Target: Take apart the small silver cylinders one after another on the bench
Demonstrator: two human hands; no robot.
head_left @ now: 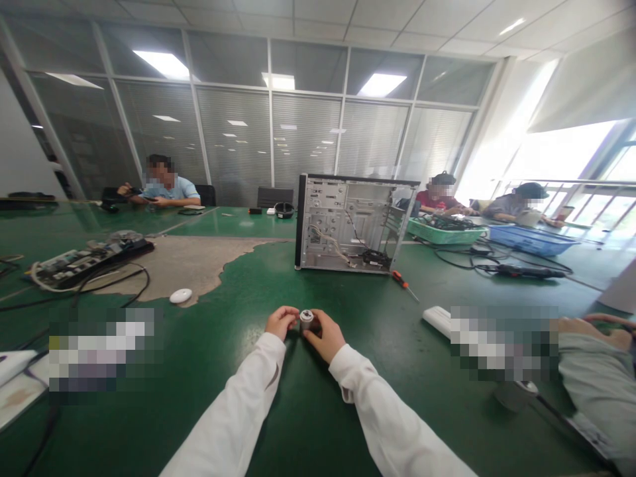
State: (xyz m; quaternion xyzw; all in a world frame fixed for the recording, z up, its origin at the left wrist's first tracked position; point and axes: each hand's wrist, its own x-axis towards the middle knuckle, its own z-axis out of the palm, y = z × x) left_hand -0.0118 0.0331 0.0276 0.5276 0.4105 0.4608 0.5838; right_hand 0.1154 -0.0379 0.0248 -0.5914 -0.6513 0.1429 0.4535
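A small metal cylinder [307, 320] with a pale rim and dark details on top stands upright near the middle of the green table [298, 424]. My right hand [325, 334] wraps thumb and fingers round its right side. On its left is my left hand [282, 322], with fingers curled and pressed together beside the rim; whether they pinch something small is hidden. Beyond both hands an open computer case [355, 225] stands with its metal inside and cables showing.
A red-handled screwdriver [405, 285] lies right of the case. A white round lid [181, 296], power strips and cables are at left. Green [447, 232] and blue [534, 242] baskets are at back right. A co-worker's sleeve [596, 377] is at right; other people sit farther back.
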